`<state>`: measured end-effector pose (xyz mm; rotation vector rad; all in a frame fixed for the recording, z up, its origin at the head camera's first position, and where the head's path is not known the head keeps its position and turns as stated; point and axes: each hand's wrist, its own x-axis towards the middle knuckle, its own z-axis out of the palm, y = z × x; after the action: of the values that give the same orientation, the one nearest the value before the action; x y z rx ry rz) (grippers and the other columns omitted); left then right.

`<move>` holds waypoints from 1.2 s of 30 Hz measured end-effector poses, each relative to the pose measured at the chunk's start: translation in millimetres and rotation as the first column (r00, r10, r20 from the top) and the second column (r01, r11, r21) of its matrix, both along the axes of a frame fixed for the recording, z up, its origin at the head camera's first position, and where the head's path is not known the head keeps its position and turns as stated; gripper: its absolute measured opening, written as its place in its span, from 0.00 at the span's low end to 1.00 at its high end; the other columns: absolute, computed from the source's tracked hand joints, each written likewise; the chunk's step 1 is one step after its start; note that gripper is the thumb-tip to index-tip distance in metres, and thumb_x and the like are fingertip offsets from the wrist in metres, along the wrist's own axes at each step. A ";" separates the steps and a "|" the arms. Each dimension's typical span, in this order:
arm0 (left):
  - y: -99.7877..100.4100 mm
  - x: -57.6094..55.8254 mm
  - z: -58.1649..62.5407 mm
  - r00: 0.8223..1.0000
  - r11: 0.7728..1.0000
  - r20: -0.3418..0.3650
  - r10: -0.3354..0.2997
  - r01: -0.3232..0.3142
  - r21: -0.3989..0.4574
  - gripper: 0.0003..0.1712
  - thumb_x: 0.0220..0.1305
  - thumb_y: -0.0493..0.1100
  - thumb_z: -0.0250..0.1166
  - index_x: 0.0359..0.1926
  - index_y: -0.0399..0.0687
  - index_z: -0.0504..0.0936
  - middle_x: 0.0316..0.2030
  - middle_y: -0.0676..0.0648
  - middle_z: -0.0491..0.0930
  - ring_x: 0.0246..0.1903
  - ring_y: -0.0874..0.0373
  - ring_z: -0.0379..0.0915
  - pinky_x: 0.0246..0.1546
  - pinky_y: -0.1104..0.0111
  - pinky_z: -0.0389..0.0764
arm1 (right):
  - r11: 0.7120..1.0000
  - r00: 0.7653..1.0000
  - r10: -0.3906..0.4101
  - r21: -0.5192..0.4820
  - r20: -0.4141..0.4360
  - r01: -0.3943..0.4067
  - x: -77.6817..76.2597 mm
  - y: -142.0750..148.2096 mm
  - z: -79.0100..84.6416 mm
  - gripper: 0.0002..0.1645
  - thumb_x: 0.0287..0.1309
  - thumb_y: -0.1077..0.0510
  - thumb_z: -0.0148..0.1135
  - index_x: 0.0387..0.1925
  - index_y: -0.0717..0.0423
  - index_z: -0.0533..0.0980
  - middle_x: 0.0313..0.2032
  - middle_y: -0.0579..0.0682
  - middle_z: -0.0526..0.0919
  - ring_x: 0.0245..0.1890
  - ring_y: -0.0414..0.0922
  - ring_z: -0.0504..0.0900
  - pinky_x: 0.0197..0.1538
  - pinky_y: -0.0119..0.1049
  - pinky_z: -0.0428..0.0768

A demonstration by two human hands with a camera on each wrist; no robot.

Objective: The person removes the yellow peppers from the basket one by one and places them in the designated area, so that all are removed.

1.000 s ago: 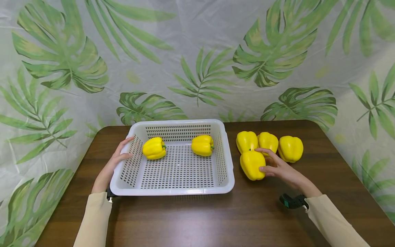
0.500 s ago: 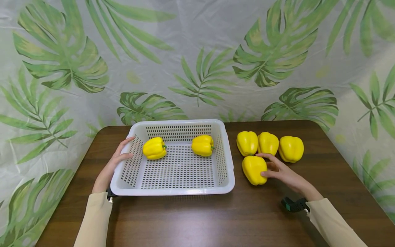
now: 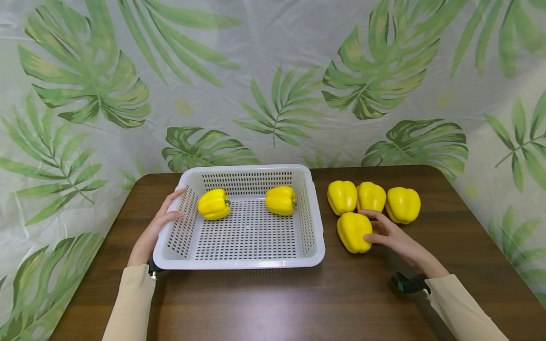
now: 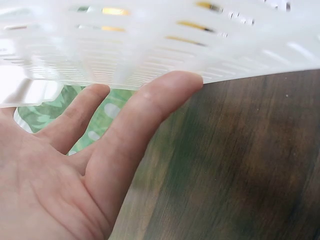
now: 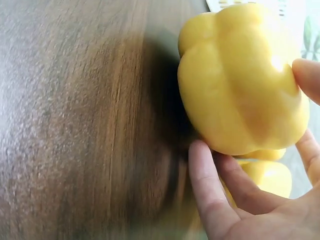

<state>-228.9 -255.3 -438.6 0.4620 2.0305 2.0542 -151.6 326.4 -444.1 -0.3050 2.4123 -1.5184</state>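
In the head view my right hand (image 3: 390, 237) holds a yellow bell pepper (image 3: 354, 232) at its right side, in front of the row of other peppers. The right wrist view shows this bell pepper (image 5: 240, 85) between the fingertips and thumb. My left hand (image 3: 155, 227) rests on the left side of a white perforated plastic basket (image 3: 239, 264). In the left wrist view, that hand's thumb (image 4: 135, 122) and a finger lie fairly straight against the basket wall (image 4: 150, 65). Inside the basket are two yellow bell peppers, one at left (image 3: 213, 204) and one at right (image 3: 280, 201).
Three more yellow bell peppers, at left (image 3: 342, 197), middle (image 3: 370, 196) and right (image 3: 403, 205), sit behind the right hand. Everything stands on a dark brown wooden table (image 3: 264, 303). A leaf-patterned cloth (image 3: 294, 47) hangs along the back edge.
The right hand and its bell pepper have shifted slightly right and a little nearer to me, then slightly back up. The left hand and basket have stayed put.
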 end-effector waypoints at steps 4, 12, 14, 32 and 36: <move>0.7 -0.2 -0.4 1.000 1.000 0.009 0.002 -0.003 0.013 0.34 0.67 0.33 0.44 0.70 0.65 0.55 0.69 0.31 0.40 0.53 0.52 0.66 0.43 0.62 0.78 | 1.000 1.000 -0.001 -0.006 0.002 0.001 0.0 1.9 0.4 0.38 0.65 0.56 0.57 0.70 0.57 0.52 0.67 0.66 0.54 0.62 0.66 0.59 0.54 0.58 0.67; 0.1 0.0 -0.3 1.000 1.000 0.005 -0.002 0.002 0.028 0.34 0.67 0.32 0.44 0.70 0.64 0.56 0.69 0.30 0.40 0.52 0.55 0.67 0.43 0.64 0.78 | 1.000 1.000 -0.013 0.011 -0.004 0.013 1.1 1.9 0.0 0.35 0.66 0.56 0.55 0.69 0.59 0.55 0.66 0.65 0.57 0.61 0.64 0.61 0.54 0.55 0.68; -0.5 0.3 -0.1 1.000 1.000 0.007 -0.002 0.002 0.021 0.34 0.67 0.32 0.44 0.70 0.64 0.55 0.69 0.30 0.40 0.52 0.55 0.68 0.43 0.63 0.78 | 1.000 1.000 -0.018 0.012 -0.001 0.018 1.5 0.8 -1.0 0.34 0.66 0.56 0.55 0.69 0.59 0.56 0.65 0.65 0.59 0.60 0.63 0.62 0.53 0.52 0.69; 0.5 0.8 0.8 1.000 0.999 0.020 -0.015 0.014 0.035 0.34 0.68 0.33 0.43 0.70 0.67 0.55 0.69 0.30 0.40 0.52 0.52 0.68 0.43 0.60 0.78 | 0.995 0.999 -0.017 -0.103 -0.029 0.013 -3.0 0.4 15.6 0.32 0.68 0.59 0.53 0.67 0.65 0.55 0.65 0.70 0.60 0.54 0.37 0.73 0.50 0.30 0.74; 0.3 0.8 -0.1 1.000 0.999 0.020 -0.020 0.019 0.042 0.34 0.69 0.33 0.43 0.70 0.67 0.55 0.70 0.31 0.39 0.53 0.51 0.67 0.43 0.60 0.78 | 0.993 0.998 -0.023 -0.121 -0.054 0.017 -6.1 -2.3 26.4 0.31 0.69 0.59 0.52 0.67 0.66 0.55 0.64 0.71 0.61 0.55 0.36 0.73 0.50 0.28 0.74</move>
<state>-228.1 -255.0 -438.7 0.4651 1.9670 2.0853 -157.7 324.0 -417.7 -0.3530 2.3766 -1.6894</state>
